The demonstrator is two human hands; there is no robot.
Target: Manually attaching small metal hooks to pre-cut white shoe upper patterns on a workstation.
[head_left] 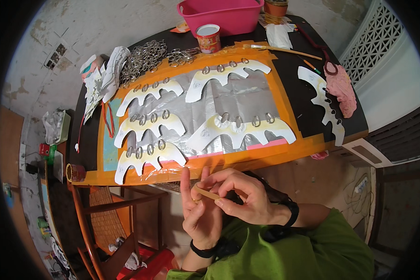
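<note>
Just in front of the table's near edge, my right hand [245, 193] pinches one end of a narrow tan strip [207, 192] between thumb and fingers. The strip's other end lies against a finger of my left hand [201, 221]; whether it sticks there or wraps round I cannot tell. My left hand is held up with some fingers stretched and apart, partly hidden behind the right. Beyond them, white curved paper cutouts [149, 161] with scalloped edges, yellowish smears and metal rings lie on a silver sheet [172, 103] edged with orange tape [284, 95].
A heap of metal rings [142, 58] sits at the back left beside crumpled white gloves [114, 74]. Behind stand a red can [208, 39] and a pink basin [224, 16]. A brush [284, 49], another cutout [319, 95] and a pink cloth [341, 88] lie right. A wooden chair [121, 205] stands left.
</note>
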